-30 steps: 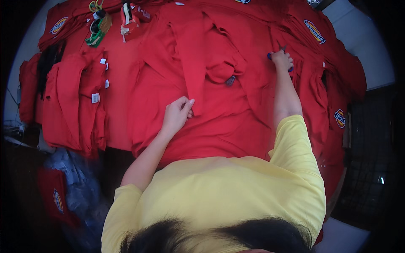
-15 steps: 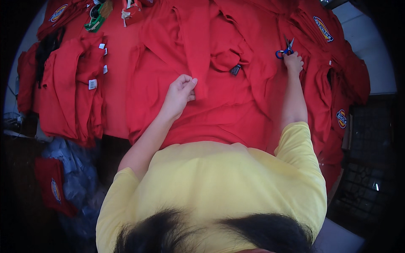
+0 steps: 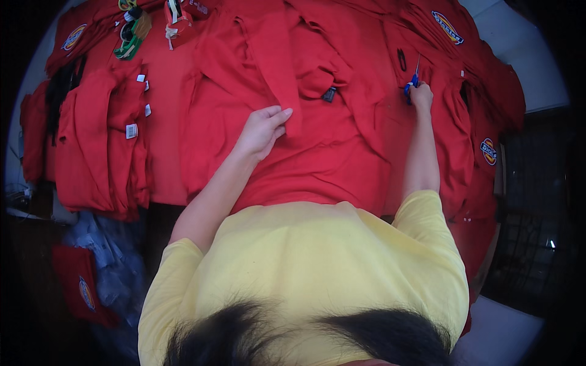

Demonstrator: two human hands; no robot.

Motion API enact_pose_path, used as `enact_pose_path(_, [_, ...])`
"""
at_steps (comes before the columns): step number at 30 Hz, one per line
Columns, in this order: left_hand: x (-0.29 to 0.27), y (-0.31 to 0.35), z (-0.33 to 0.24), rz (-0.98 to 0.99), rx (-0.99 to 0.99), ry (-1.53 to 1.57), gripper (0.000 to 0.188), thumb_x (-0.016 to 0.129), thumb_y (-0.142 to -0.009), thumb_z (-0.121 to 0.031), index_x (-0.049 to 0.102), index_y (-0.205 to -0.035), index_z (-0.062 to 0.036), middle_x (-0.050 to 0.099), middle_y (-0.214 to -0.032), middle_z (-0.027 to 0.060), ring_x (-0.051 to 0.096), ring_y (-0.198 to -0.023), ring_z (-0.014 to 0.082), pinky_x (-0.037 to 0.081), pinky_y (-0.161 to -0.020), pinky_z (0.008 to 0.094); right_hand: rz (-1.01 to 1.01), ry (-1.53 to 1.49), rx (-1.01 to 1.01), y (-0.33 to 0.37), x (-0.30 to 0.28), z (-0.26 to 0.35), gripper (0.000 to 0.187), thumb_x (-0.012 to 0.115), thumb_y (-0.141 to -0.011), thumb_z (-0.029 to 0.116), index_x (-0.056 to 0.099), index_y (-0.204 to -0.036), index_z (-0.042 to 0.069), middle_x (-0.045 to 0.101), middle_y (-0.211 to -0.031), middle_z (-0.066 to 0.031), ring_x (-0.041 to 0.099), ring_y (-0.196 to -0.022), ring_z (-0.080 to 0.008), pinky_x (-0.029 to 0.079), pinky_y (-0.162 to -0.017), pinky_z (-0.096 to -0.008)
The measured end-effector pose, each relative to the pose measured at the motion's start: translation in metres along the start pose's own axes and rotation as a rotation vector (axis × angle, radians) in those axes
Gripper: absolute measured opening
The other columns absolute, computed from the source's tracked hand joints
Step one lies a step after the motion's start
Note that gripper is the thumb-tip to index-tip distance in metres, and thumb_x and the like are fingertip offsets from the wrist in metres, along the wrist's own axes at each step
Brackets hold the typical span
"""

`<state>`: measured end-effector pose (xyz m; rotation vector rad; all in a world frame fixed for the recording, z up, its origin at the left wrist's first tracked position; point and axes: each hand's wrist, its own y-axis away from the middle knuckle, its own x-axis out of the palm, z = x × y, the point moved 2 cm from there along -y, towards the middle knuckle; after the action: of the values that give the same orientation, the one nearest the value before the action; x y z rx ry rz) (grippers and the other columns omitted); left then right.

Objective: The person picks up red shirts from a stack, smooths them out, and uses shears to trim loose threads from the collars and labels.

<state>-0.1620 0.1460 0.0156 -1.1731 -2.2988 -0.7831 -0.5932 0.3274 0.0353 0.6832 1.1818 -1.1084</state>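
Note:
A red sweatshirt-like garment [image 3: 317,158] is spread in front of me, one sleeve [image 3: 278,73] lying down its middle. My left hand [image 3: 262,133] is at the edge of that sleeve, near its lower end. Thumb and fingers are drawn together there; whether cloth or something finer is between them I cannot make out. Off to the right, my right hand [image 3: 422,96] grips blue-handled scissors [image 3: 414,80], their blades pointing away from me. A small black elongated item [image 3: 401,59] lies just beyond the scissors. A dark label [image 3: 329,94] shows on the garment.
Folded red garments with white tags [image 3: 101,140] are stacked at left. More red garments with patches [image 3: 482,104] lie at right. Tape rolls and a green tape dispenser [image 3: 130,44] stand far left, beside a red dispenser [image 3: 177,24]. Below left is clear plastic [image 3: 113,262].
The scissors have turned in my right hand, and their blades, spread before, now look like a single line. The black item beyond them has come into view. My left hand has shifted slightly along the sleeve.

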Motion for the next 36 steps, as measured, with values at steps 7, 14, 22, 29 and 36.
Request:
enact_pose_path(7, [0.018,0.010,0.003,-0.093,0.024,0.179,0.019,0.055,-0.087,-0.003,0.058,-0.106,-0.0022,0.063,-0.097,0.0043,0.059,-0.088,0.0117,0.048,-0.079,0.0256,0.541,-0.925,-0.363,0.242,-0.035,0.094,0.045,0.058,-0.079,0.003,0.048,-0.122,0.001,0.060,-0.095,-0.0081,0.062,-0.083,-0.0153,0.051,-0.075,-0.0272])
enact_pose_path(14, [0.019,0.009,0.011,-0.095,0.024,0.141,0.023,0.054,-0.085,0.002,0.058,-0.107,-0.0029,0.063,-0.098,0.0024,0.058,-0.088,0.0085,0.047,-0.074,0.0220,0.461,-0.600,-0.405,0.337,-0.023,0.101,0.057,0.068,-0.079,0.017,0.045,-0.128,-0.001,0.058,-0.088,-0.0111,0.060,-0.074,-0.0177,0.050,-0.067,-0.0298])
enact_pose_path(22, [0.020,0.010,0.008,-0.076,0.009,0.106,0.021,0.057,-0.085,-0.001,0.060,-0.105,-0.0063,0.063,-0.096,0.0007,0.059,-0.085,0.0079,0.047,-0.069,0.0214,0.418,-0.568,-0.515,0.339,-0.016,0.109,0.057,0.061,-0.083,0.016,0.040,-0.134,0.001,0.052,-0.080,-0.0114,0.055,-0.068,-0.0221,0.045,-0.065,-0.0319])
enact_pose_path(29, [0.013,0.006,0.011,-0.058,-0.012,0.123,0.020,0.059,-0.084,-0.001,0.061,-0.103,-0.0084,0.063,-0.091,-0.0011,0.060,-0.081,0.0076,0.049,-0.067,0.0216,0.564,-0.716,-0.363,0.341,-0.011,0.107,0.052,0.055,-0.085,0.002,0.039,-0.134,0.000,0.057,-0.085,-0.0134,0.060,-0.075,-0.0162,0.048,-0.071,-0.0271])
enact_pose_path(36, [0.014,0.006,0.004,-0.006,-0.003,0.058,0.032,0.058,-0.083,0.002,0.056,-0.114,-0.0078,0.061,-0.097,0.0001,0.059,-0.085,0.0081,0.050,-0.069,0.0220,0.562,-0.716,-0.354,0.342,-0.011,0.109,0.053,0.053,-0.084,-0.001,0.040,-0.136,0.003,0.059,-0.094,-0.0147,0.062,-0.082,-0.0163,0.049,-0.076,-0.0262])
